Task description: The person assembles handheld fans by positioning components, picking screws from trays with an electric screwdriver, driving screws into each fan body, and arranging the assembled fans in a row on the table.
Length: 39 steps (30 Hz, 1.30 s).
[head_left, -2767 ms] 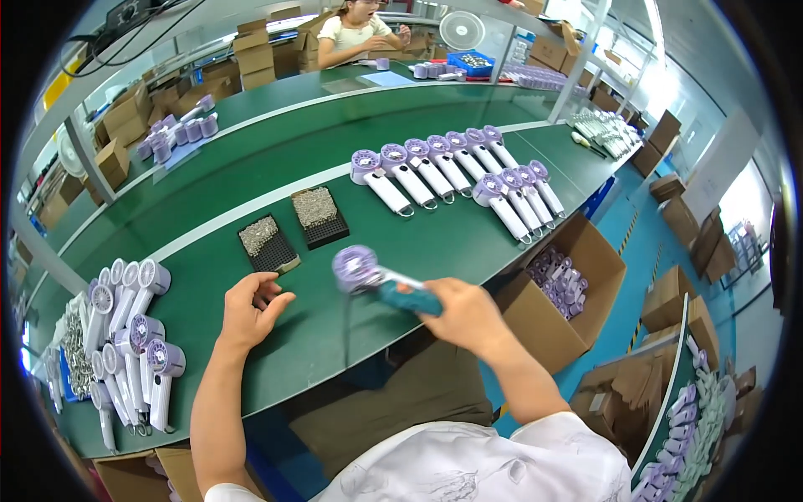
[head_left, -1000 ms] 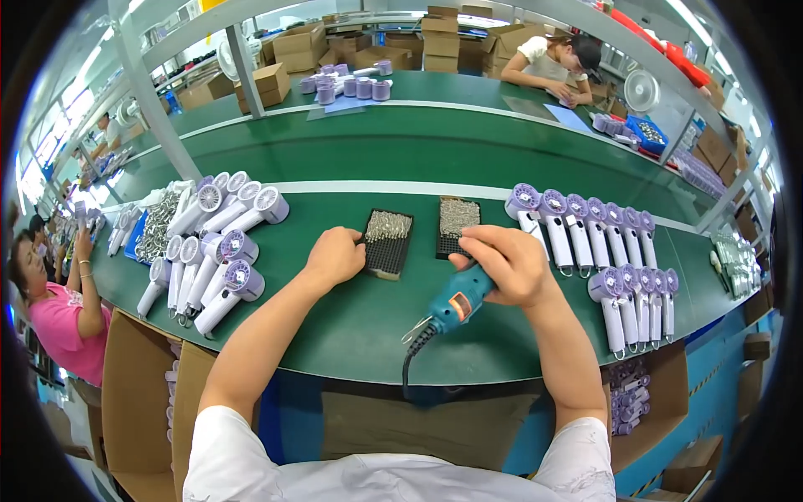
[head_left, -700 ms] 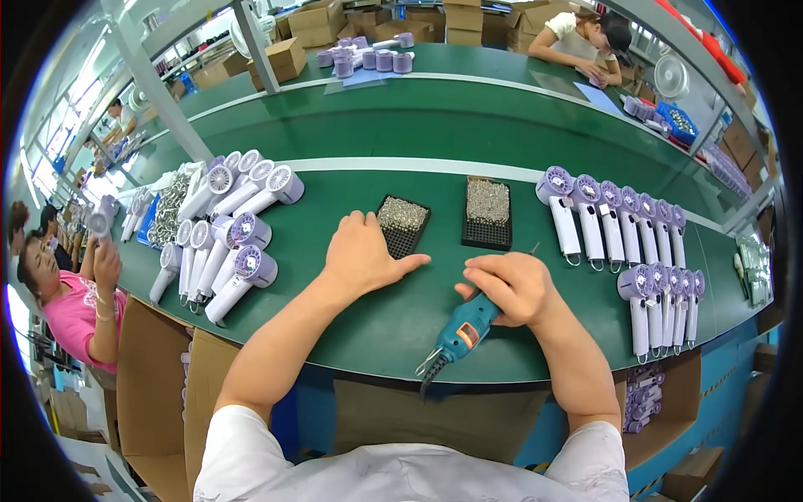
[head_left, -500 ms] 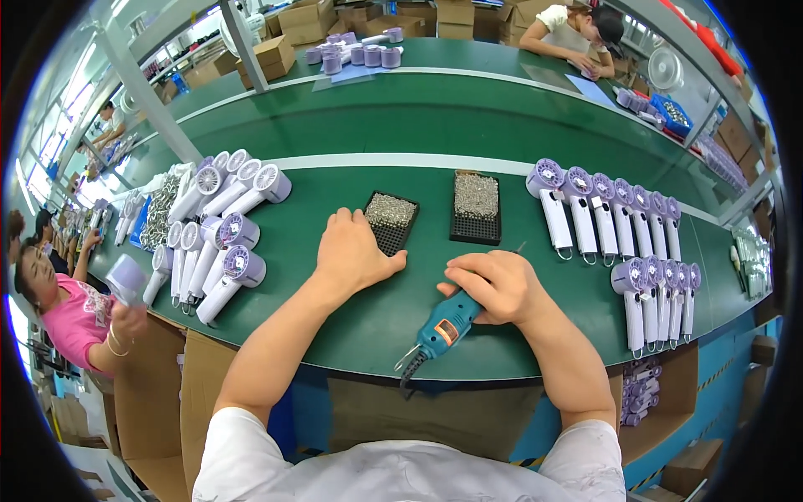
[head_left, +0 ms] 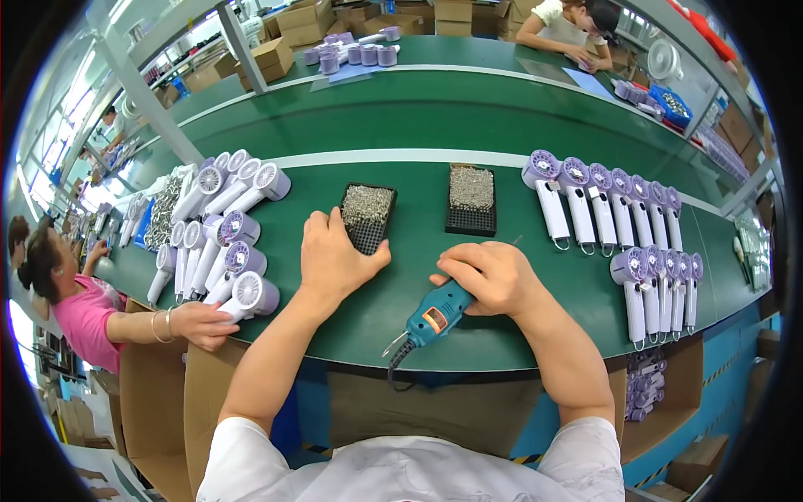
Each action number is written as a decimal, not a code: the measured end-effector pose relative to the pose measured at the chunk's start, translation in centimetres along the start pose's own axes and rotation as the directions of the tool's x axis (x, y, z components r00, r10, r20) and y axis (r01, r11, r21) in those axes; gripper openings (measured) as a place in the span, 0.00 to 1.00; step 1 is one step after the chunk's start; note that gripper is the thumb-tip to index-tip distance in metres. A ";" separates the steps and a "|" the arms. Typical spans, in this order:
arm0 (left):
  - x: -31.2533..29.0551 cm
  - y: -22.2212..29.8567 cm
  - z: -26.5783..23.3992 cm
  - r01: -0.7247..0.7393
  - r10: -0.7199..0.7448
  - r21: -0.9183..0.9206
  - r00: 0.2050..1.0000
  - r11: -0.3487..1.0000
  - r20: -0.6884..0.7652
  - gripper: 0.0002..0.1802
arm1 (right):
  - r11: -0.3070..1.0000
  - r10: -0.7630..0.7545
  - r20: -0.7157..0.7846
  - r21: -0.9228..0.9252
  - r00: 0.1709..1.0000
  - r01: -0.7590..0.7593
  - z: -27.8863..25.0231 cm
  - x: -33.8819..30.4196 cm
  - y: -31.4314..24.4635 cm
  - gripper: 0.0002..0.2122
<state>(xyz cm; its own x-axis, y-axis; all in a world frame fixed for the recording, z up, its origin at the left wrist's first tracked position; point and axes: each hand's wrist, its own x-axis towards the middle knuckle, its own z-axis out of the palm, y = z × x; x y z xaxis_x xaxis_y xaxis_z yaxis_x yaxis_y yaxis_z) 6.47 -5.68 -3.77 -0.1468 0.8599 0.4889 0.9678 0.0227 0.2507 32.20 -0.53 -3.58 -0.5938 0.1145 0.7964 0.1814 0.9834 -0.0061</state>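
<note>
My left hand [head_left: 339, 261] grips the near end of a black perforated tray [head_left: 368, 237], fingers along its left side and thumb at its right corner. Small silver screws [head_left: 368, 203] are heaped over the tray's far part. In my right hand [head_left: 493, 280] is a teal electric screwdriver [head_left: 437, 314], held tilted above the green table. Its thin bit points away to the right, and a black cord hangs from its rear end. A second black screw tray [head_left: 471, 222] stands just beyond my right hand, untouched.
White-and-purple handheld fans [head_left: 623, 209] lie in two rows on the right, with another cluster [head_left: 222, 188] on the left. At the left edge, a co-worker's hand [head_left: 205, 325] holds a fan [head_left: 251, 297]. Cardboard boxes [head_left: 155, 402] stand below the table. A raised white strip [head_left: 401, 159] crosses behind the trays.
My left hand and the gripped screw tray have shifted left. The screwdriver has moved slightly left and nearer the far side. The co-worker's hand has brought a fan to the left cluster.
</note>
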 end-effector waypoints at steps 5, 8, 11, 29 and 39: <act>-0.3 0.7 0.3 0.013 -0.013 0.004 0.999 1.000 0.041 0.46 | 0.999 0.029 0.043 0.013 0.999 -0.029 -0.1 -0.3 0.0 0.17; -0.9 0.8 0.7 0.029 -0.031 0.020 0.995 0.999 0.091 0.47 | 0.997 0.054 0.134 0.044 0.990 -0.060 -0.5 -0.3 0.0 0.17; -1.0 1.0 1.2 0.054 -0.060 0.053 0.991 0.997 0.123 0.49 | 0.990 0.082 0.271 0.090 0.959 -0.110 -0.8 0.0 -0.1 0.17; -8.6 1.0 -7.6 0.273 0.226 -0.899 0.905 0.343 0.361 0.50 | 0.874 -0.444 0.245 -0.093 0.862 0.476 3.1 8.5 -5.1 0.14; -11.4 -3.7 -7.3 0.392 -0.245 -0.711 0.920 0.584 0.307 0.23 | 0.876 0.316 0.230 -0.443 0.921 -0.190 7.5 11.0 -7.3 0.33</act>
<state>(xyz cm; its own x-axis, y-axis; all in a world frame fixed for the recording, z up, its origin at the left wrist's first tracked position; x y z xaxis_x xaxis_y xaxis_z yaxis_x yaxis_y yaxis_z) 3.05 -19.31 -4.16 -0.3091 0.9418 0.1322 0.3619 -0.0121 0.9321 18.50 -5.44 0.67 -0.6695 0.4482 0.5924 0.6192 0.7772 0.1117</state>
